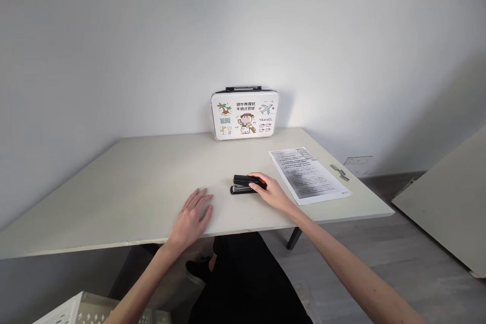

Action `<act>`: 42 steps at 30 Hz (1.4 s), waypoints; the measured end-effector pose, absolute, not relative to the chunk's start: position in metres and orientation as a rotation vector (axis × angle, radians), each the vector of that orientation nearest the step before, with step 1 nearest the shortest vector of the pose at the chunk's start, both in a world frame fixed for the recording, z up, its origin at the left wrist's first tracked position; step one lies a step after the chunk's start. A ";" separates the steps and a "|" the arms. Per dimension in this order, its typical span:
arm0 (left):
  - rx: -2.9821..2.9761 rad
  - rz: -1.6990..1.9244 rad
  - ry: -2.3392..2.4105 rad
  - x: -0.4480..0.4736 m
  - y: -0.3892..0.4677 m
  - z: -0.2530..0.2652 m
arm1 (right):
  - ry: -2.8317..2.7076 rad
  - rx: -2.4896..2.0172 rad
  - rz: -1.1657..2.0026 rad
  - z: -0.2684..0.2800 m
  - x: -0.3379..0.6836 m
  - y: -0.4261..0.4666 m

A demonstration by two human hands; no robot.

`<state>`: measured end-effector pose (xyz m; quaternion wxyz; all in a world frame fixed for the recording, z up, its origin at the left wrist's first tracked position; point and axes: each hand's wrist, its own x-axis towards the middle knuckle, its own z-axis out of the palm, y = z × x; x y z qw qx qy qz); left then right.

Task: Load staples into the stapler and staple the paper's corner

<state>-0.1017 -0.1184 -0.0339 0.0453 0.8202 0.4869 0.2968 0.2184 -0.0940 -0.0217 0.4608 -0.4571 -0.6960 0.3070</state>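
Note:
A black stapler rests on the white table, its nose pointing left and a gap showing between its upper arm and base. My right hand is wrapped round its rear end, fingers on the far side and thumb on the near side, hiding much of that end. A bit of orange shows beside the fingers. My left hand lies flat near the table's front edge, fingers spread, holding nothing, to the left of the stapler. Right of the stapler lies a printed sheet of paper, slightly turned.
Against the wall stands a white cartoon-printed case with a black handle. Several small grey staple strips lie by the table's right edge. Below left is a white perforated basket. A white panel stands on the right.

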 end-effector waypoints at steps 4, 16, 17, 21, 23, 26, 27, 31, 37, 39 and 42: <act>2.527 0.889 1.495 -0.102 -0.119 -0.036 | -1.470 -1.115 0.864 -0.032 0.217 -0.094; 2.452 0.901 1.599 -0.099 -0.125 -0.035 | -1.476 -1.188 0.823 -0.038 0.218 -0.095; 2.422 0.909 1.612 -0.099 -0.126 -0.035 | -1.489 -1.213 0.808 -0.037 0.216 -0.096; 2.320 0.934 1.597 -0.099 -0.128 -0.030 | -1.631 -1.252 0.789 -0.033 0.211 -0.100; 2.214 0.950 1.581 -0.098 -0.130 -0.026 | -1.672 -1.262 0.754 -0.032 0.210 -0.102; 1.869 1.016 1.494 -0.089 -0.135 -0.015 | -1.662 -1.273 0.675 -0.032 0.210 -0.108; 1.702 1.065 1.431 -0.084 -0.135 -0.011 | -1.645 -1.272 0.642 -0.032 0.208 -0.113; 0.861 1.199 1.032 -0.054 -0.129 0.008 | -1.611 -1.207 0.443 -0.025 0.199 -0.139; 0.325 1.083 0.705 -0.020 -0.108 0.023 | -1.891 -0.787 -0.106 -0.004 0.190 -0.167; 0.288 1.100 0.680 -0.017 -0.105 0.022 | -1.927 -0.769 -0.238 -0.001 0.191 -0.169; 0.241 1.125 0.681 -0.016 -0.105 0.018 | -1.929 -0.799 -0.335 -0.003 0.194 -0.170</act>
